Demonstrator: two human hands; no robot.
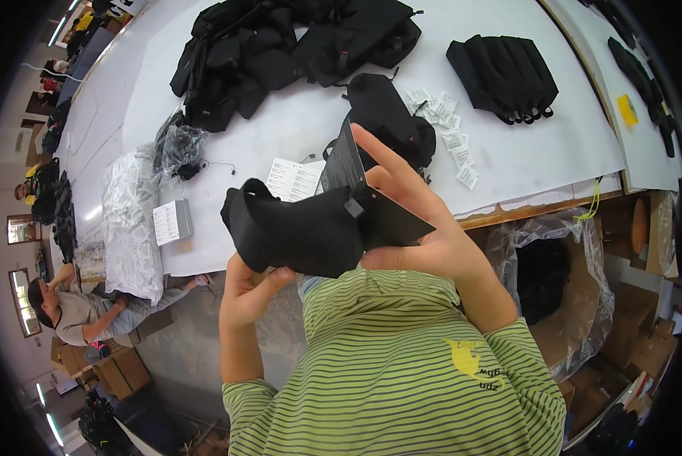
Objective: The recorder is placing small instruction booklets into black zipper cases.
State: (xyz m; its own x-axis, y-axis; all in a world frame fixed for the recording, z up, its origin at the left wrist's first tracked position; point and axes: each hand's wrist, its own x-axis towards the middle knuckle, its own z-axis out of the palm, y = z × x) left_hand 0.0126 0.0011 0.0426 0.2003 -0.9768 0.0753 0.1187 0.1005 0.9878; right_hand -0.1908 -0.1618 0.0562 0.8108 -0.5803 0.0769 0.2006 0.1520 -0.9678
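Above the near table edge, a small black fabric bag (303, 232) with a looped strap is held up. My left hand (253, 292) grips its lower left side, thumb pressed on the cloth. My right hand (424, 213) holds a black folded card (394, 216), spread open against the bag's right end, with the index finger stretched along one flap and the thumb at the bag's lower corner. Just beyond the card lies another black bag (386, 114). A printed white sheet (295, 176) shows partly behind the held bag.
A pile of black bags (238, 64) covers the far table; a neat row (504, 76) sits right. Small white labels (455, 137) lie between. Leftward are a card stack (175, 220) and clear plastic bags (132, 216). A lined carton (584, 304) stands right; a person (90, 315) sits left.
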